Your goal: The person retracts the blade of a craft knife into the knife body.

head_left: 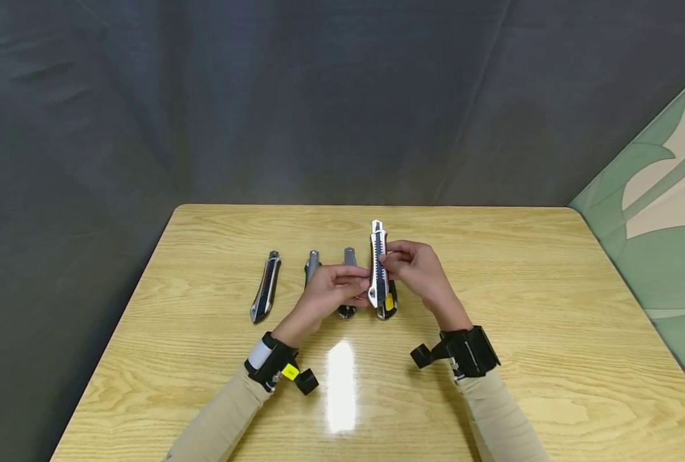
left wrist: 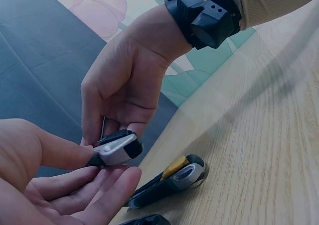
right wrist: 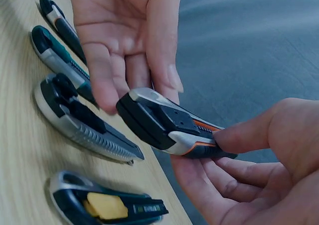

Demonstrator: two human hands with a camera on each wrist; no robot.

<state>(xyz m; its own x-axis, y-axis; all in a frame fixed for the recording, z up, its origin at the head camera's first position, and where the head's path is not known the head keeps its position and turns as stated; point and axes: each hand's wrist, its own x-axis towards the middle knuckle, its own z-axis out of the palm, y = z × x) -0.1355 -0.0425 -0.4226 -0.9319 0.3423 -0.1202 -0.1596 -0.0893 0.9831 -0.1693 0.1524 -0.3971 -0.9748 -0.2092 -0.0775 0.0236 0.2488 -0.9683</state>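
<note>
My right hand [head_left: 420, 273] pinches a silver and black utility knife [head_left: 379, 266] between thumb and fingers. The knife stands roughly upright in the head view, raised above the table, and in the right wrist view its orange trim shows. From the left, my left hand [head_left: 329, 289] reaches in with fairly straight fingers, its fingertips right at the knife's lower edge. Below the held knife lies a utility knife with a yellow slider [right wrist: 107, 206]. Beside it is a grey ribbed utility knife [right wrist: 89, 123], partly covered by my left hand in the head view.
More utility knives lie in the row: a green and grey one [right wrist: 62, 58] and, at the far left, a black and silver one [head_left: 266, 289]. They rest on a wooden table [head_left: 521, 276]. A dark curtain [head_left: 342, 102] hangs behind, and a leaf-patterned cloth [head_left: 671, 212] is at the right.
</note>
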